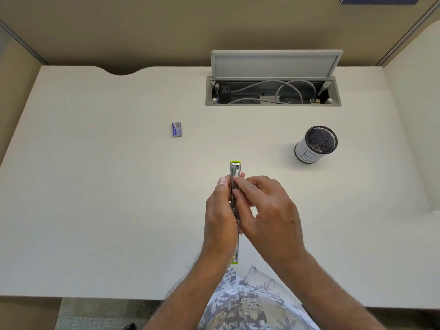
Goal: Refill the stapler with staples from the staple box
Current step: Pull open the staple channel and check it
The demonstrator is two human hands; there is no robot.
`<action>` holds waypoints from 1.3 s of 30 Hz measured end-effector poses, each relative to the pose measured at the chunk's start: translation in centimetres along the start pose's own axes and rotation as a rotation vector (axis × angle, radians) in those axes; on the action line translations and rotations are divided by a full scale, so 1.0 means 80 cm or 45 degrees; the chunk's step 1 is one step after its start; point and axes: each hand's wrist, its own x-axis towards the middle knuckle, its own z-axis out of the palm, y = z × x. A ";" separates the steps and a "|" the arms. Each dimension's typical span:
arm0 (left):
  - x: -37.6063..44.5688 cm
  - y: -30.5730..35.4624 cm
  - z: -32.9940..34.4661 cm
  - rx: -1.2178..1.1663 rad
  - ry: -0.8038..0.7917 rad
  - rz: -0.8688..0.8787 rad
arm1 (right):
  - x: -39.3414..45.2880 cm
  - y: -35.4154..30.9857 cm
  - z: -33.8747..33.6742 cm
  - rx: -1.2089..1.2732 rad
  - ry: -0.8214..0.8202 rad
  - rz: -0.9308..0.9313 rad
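Two bare hands hold a long, narrow chrome stapler with lime-green ends (pixel 235 170) above the cream table (pixel 107 186). Left hand (pixel 220 217) has its grip clenched round it; right hand (pixel 266 210) pinches its upper side. Small blue-and-grey staple box (pixel 177 129) lies well apart, upper left.

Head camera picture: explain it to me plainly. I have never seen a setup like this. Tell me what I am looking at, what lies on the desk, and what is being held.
There is no machine here. A person wears a camera on the head, so you look down at their own two hands over a pale desk. The left hand grips a long, opened stapler, and the right hand works at its metal channel. On the desk lie a small staple box, untouched, a mesh pen cup, and an open cable hatch.
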 end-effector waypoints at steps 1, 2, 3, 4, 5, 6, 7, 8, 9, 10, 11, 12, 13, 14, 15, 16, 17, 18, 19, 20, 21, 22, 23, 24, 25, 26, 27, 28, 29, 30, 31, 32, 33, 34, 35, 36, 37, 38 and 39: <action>0.000 0.000 0.000 -0.003 -0.001 0.003 | -0.001 0.000 0.000 -0.007 0.012 -0.004; 0.000 -0.001 0.000 -0.004 0.000 0.005 | -0.001 0.001 0.001 -0.013 0.024 -0.008; 0.001 -0.002 0.000 -0.007 0.005 0.007 | -0.001 0.001 0.001 -0.018 0.033 -0.011; 0.002 -0.003 0.000 -0.012 0.012 0.009 | -0.002 0.001 0.002 -0.021 0.040 -0.015; 0.003 -0.004 -0.001 -0.020 0.018 0.008 | -0.002 0.001 0.002 -0.024 0.045 -0.017; 0.004 -0.005 -0.001 -0.027 0.021 0.006 | -0.002 0.000 0.002 -0.026 0.047 -0.020; 0.004 -0.006 -0.002 -0.031 0.021 0.003 | -0.003 0.000 0.002 -0.031 0.043 -0.022; 0.005 -0.007 -0.002 -0.027 0.022 0.002 | -0.003 0.000 0.003 -0.041 0.033 -0.025; 0.005 -0.008 -0.002 -0.017 0.025 0.003 | -0.003 0.000 0.003 -0.057 0.020 -0.027; 0.005 -0.009 -0.001 -0.003 0.032 0.009 | -0.004 -0.001 0.003 -0.077 0.006 -0.028; 0.005 -0.009 0.000 0.011 0.043 0.014 | -0.004 -0.002 0.004 -0.091 -0.005 -0.026; 0.005 -0.009 0.000 0.021 0.053 0.019 | -0.005 -0.003 0.004 -0.096 -0.011 -0.020; 0.004 -0.009 0.001 0.027 0.060 0.022 | -0.005 -0.004 0.004 -0.096 -0.011 -0.012; 0.003 -0.008 0.001 0.033 0.062 0.023 | -0.006 -0.006 0.004 -0.096 -0.006 -0.003; 0.002 -0.008 0.002 0.040 0.060 0.025 | -0.006 -0.007 0.005 -0.098 -0.001 0.005; 0.002 -0.009 0.002 0.045 0.058 0.029 | -0.007 -0.009 0.005 -0.097 0.005 0.012; 0.001 -0.009 0.001 0.047 0.057 0.036 | -0.007 -0.010 0.005 -0.094 0.012 0.015; 0.001 -0.009 0.001 0.048 0.056 0.041 | -0.007 -0.011 0.006 -0.092 0.017 0.017; 0.001 -0.008 0.001 0.045 0.055 0.045 | -0.007 -0.012 0.007 -0.095 0.022 0.017; 0.001 -0.008 0.002 0.042 0.054 0.048 | -0.007 -0.012 0.007 -0.099 0.025 0.018; 0.001 -0.008 0.001 0.039 0.051 0.050 | -0.008 -0.012 0.007 -0.098 0.028 0.018; 0.002 -0.008 0.001 0.038 0.046 0.051 | -0.008 -0.012 0.007 -0.091 0.031 0.019; 0.001 -0.008 0.001 0.037 0.040 0.051 | -0.008 -0.012 0.007 -0.081 0.033 0.023; 0.001 -0.008 0.001 0.032 0.034 0.050 | -0.009 -0.012 0.007 -0.076 0.032 0.029; 0.001 -0.008 0.001 0.024 0.025 0.048 | -0.009 -0.013 0.008 -0.076 0.030 0.032; 0.001 -0.009 0.001 0.016 0.017 0.044 | -0.009 -0.013 0.008 -0.078 0.027 0.033; 0.001 -0.010 0.000 0.008 0.008 0.042 | -0.009 -0.013 0.008 -0.074 0.020 0.031; 0.001 -0.010 0.000 0.001 -0.004 0.042 | -0.008 -0.013 0.008 -0.065 0.011 0.031; 0.001 -0.010 0.000 -0.008 -0.018 0.047 | -0.008 -0.012 0.007 -0.052 0.000 0.030; 0.001 -0.009 0.000 -0.013 -0.030 0.055 | -0.007 -0.011 0.007 -0.039 -0.008 0.027; 0.002 -0.009 0.000 -0.007 -0.036 0.065 | -0.007 -0.010 0.006 -0.031 -0.015 0.022; 0.002 -0.009 0.000 0.005 -0.038 0.074 | -0.007 -0.010 0.005 -0.031 -0.020 0.017; 0.001 -0.009 0.000 0.014 -0.038 0.079 | -0.007 -0.009 0.004 -0.037 -0.022 0.013; 0.000 -0.008 0.000 0.016 -0.037 0.079 | -0.006 -0.009 0.004 -0.045 -0.020 0.011; -0.001 -0.007 0.001 0.017 -0.035 0.074 | -0.006 -0.009 0.004 -0.047 -0.017 0.015; -0.002 -0.007 0.002 0.021 -0.033 0.066 | -0.005 -0.009 0.004 -0.041 -0.013 0.023; -0.003 -0.006 0.002 0.023 -0.034 0.054 | -0.004 -0.010 0.003 -0.029 -0.009 0.033; -0.004 -0.005 0.003 0.017 -0.040 0.039 | -0.002 -0.010 0.003 -0.016 -0.006 0.041; -0.005 -0.005 0.003 0.003 -0.046 0.025 | -0.001 -0.010 0.003 -0.007 -0.005 0.048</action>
